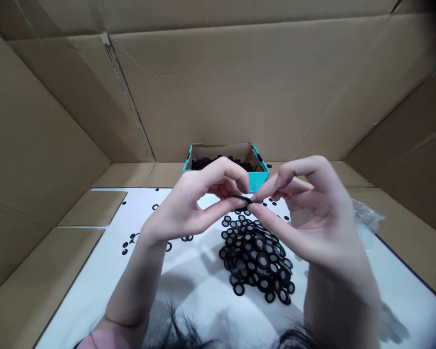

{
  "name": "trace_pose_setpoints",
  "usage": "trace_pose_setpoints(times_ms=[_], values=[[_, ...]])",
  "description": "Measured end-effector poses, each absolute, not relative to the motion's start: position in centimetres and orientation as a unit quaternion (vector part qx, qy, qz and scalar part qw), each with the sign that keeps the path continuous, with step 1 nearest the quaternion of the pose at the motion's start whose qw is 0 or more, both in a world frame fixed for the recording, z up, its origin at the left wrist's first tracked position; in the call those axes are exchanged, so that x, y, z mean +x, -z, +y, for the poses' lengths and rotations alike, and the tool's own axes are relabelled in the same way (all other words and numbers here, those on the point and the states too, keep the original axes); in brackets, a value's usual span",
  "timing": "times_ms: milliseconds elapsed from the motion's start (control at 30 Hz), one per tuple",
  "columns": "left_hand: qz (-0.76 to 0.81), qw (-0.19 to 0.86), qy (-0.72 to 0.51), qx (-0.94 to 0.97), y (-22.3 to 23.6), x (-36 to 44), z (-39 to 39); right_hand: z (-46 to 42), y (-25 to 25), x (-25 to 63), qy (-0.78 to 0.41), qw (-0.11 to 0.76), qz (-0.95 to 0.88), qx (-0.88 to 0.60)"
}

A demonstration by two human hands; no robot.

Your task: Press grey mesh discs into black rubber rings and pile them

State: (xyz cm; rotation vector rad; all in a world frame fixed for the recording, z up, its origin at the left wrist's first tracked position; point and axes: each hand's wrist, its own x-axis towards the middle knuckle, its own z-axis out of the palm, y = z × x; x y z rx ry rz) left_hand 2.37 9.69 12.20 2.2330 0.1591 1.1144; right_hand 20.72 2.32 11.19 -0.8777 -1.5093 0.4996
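Observation:
Between my two hands, above the table, is a small black ring-shaped disc (242, 203). My left hand (207, 196) pinches its left side between thumb and fingers. From the other side my right hand (301, 208) grips the right edge with thumb and index finger, the other fingers curled loosely. Below the hands lies a heap of black rings with pale grey centres (256, 257). Behind my fingers stands a turquoise-edged box (259, 182) with many dark pieces inside, partly hidden by my left hand.
Cardboard walls (221, 87) enclose the white table (189, 295) at the back and sides. Loose black discs and rings (125, 251) are scattered at the left. A clear plastic bag (366, 215) lies to the right. A cardboard flap (94, 208) covers the left corner.

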Motion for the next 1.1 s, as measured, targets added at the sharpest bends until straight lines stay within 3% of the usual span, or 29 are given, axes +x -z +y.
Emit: trace_pose_setpoints(times_ms=[300, 600, 833, 1100], values=[[0.082, 0.248, -0.391, 0.883, -12.5, 1.9, 9.5, 2.5, -10.9, 20.5, -0.195, 0.593, -0.666, -0.408], [0.085, 0.254, -0.408, 0.873, -12.3, 2.3, 9.6, 3.0, -10.9, 20.9, -0.130, 0.577, -0.676, -0.439], [0.101, 0.312, -0.433, 0.839, -11.9, 3.1, 9.3, 3.1, -11.0, 20.4, -0.198, 0.623, -0.628, -0.421], [0.133, 0.283, -0.377, 0.872, -12.3, 2.3, 9.1, 3.0, -10.7, 19.9, -0.203, 0.626, -0.621, -0.426]])
